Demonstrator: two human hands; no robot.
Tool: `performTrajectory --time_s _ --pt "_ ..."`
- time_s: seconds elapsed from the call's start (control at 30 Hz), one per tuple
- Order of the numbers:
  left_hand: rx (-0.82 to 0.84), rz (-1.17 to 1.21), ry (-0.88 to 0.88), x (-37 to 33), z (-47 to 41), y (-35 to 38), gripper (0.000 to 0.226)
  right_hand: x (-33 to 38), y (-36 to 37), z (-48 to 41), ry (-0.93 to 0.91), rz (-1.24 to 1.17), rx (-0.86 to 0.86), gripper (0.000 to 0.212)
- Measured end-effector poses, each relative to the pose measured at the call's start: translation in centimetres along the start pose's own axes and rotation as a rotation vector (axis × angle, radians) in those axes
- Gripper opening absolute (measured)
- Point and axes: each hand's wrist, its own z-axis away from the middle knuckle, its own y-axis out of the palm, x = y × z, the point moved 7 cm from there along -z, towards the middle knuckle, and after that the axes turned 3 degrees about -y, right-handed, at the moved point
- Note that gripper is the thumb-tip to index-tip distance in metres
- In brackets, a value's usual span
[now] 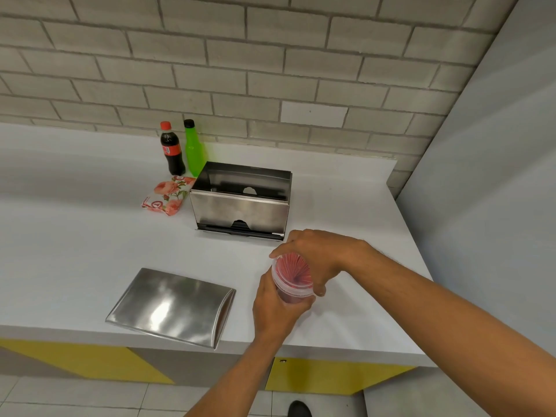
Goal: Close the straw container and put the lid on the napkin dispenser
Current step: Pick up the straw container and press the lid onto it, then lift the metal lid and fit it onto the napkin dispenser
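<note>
Near the desk's (75, 236) right edge, the left hand (275, 308) grips the straw container (291, 276) from below to steady it, while the right hand's (319, 257) fingers clamp its clear lid. The steel dispenser lid (171, 307) lies left, the napkin dispenser (240, 203) open beyond.

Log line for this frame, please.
left hand holds straw container | right hand fitting its lid | dispenser lid on counter | napkin dispenser open

Two bare forearms, no sleeves, left hand (275, 308) and right hand (316, 260) ringless, one dark shoe (299, 409) below.
</note>
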Motion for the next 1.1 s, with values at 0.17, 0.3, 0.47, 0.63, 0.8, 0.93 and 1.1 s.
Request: performTrajectory --time_s 0.17,0.3,0.47,0.63,0.8,0.93,1.1 --pt "0.003 -0.008 0.003 -0.1 0.1 0.1 0.107 -0.2 -0.2 -0.2 -0.001 -0.006 -0.021 0.121" --pt "0.001 -0.012 0.005 -0.2 0.1 0.1 0.108 -0.2 -0.2 -0.2 0.009 0.005 -0.023 0.121" --pt "0.031 -0.041 -0.012 -0.3 0.1 0.0 0.110 -0.2 0.2 -0.3 0.036 0.021 -0.002 0.126" --pt "0.108 -0.155 -0.023 -0.5 -0.2 -0.8 0.114 0.9 -0.4 -0.4 0.012 0.011 0.009 0.138" --pt "0.052 -0.191 0.011 0.5 -0.2 -7.0 0.089 4.6 -3.6 -1.6 -0.100 -0.192 -0.248 0.116" --pt "-0.157 -0.181 -0.048 1.1 -1.2 -15.5 0.062 8.4 -2.5 -4.2 -0.152 -0.325 -0.278 0.097" --pt "-0.335 -0.324 -0.287 4.7 -1.5 -25.2 0.046 12.4 2.8 -8.4 -0.146 -0.342 -0.136 0.104"
